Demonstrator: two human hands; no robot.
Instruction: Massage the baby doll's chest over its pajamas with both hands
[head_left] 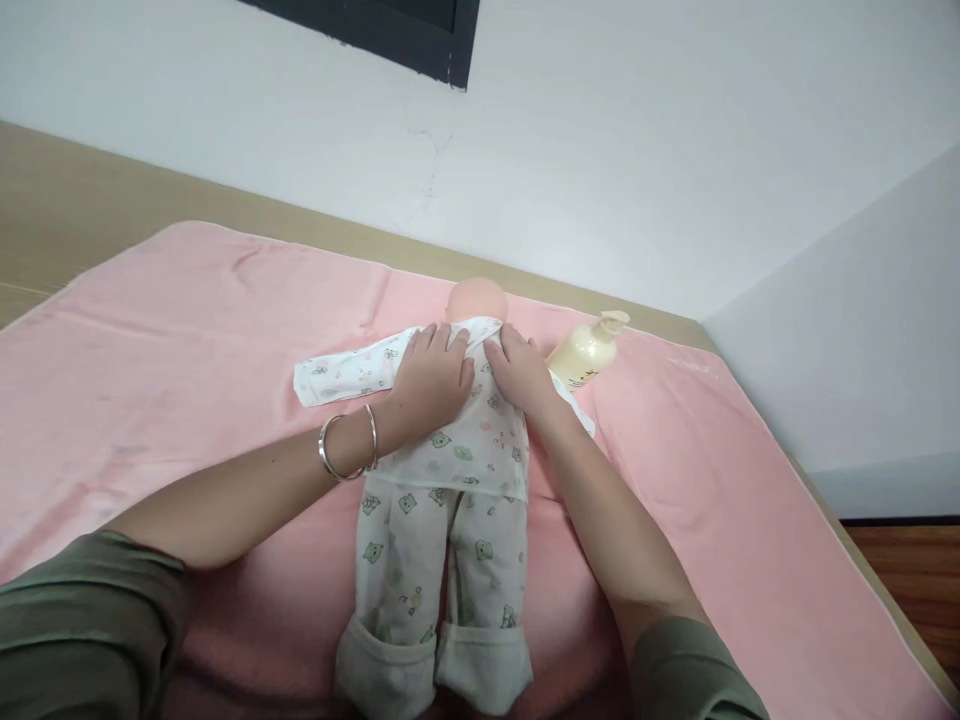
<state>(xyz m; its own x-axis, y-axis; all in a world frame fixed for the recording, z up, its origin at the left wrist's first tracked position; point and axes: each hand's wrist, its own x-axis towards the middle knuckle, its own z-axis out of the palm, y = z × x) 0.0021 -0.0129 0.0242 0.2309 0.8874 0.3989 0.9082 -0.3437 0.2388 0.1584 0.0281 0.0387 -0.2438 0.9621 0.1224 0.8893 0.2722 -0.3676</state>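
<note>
A baby doll lies on its back, its bald head pointing away from me. It wears a white top printed with small green animals and matching trousers with the cuffs turned up. My left hand rests flat on the chest of the top, fingers extended toward the neckline. On the other side of the chest, my right hand lies by the collar with its fingers stretched out. One sleeve is spread out to the left. My right forearm partly hides the other sleeve.
A pink blanket covers most of the wooden surface under the doll. Close to my right hand, a pale yellow pump bottle leans on the blanket. Behind rises a white wall with a dark frame.
</note>
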